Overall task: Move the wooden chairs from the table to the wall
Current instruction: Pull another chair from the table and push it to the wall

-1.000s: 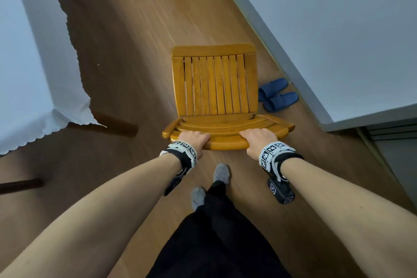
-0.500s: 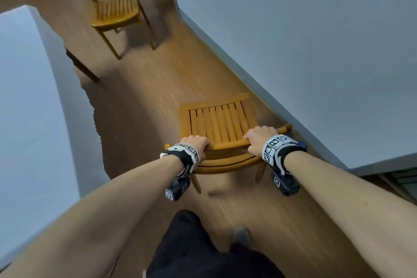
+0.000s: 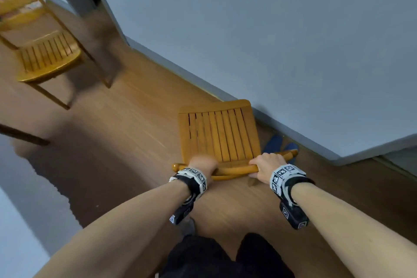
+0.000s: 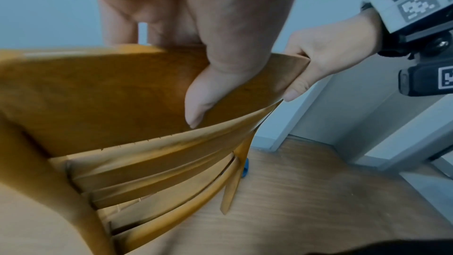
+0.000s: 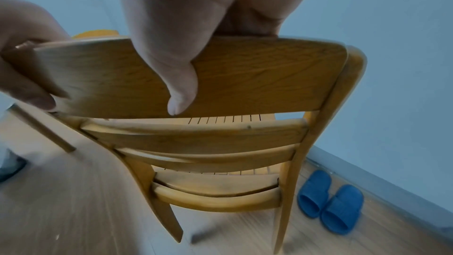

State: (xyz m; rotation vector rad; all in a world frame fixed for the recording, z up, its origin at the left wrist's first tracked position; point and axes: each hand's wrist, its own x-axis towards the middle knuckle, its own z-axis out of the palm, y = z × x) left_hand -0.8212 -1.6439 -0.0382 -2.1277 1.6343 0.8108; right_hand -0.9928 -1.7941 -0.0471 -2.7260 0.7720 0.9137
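Honey-coloured slatted wooden chair [image 3: 217, 135] near pale blue-grey wall [image 3: 270, 40], beside blue slippers [image 5: 329, 201]. Top back rail gripped by left hand [image 3: 203, 163] and right hand [image 3: 267, 163], fingers curled over, thumbs behind.

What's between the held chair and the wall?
A pair of blue slippers lies on the floor by the baseboard, just beyond the chair on its right side. Both hands grip the top rail; nothing else visible blocks the wall.
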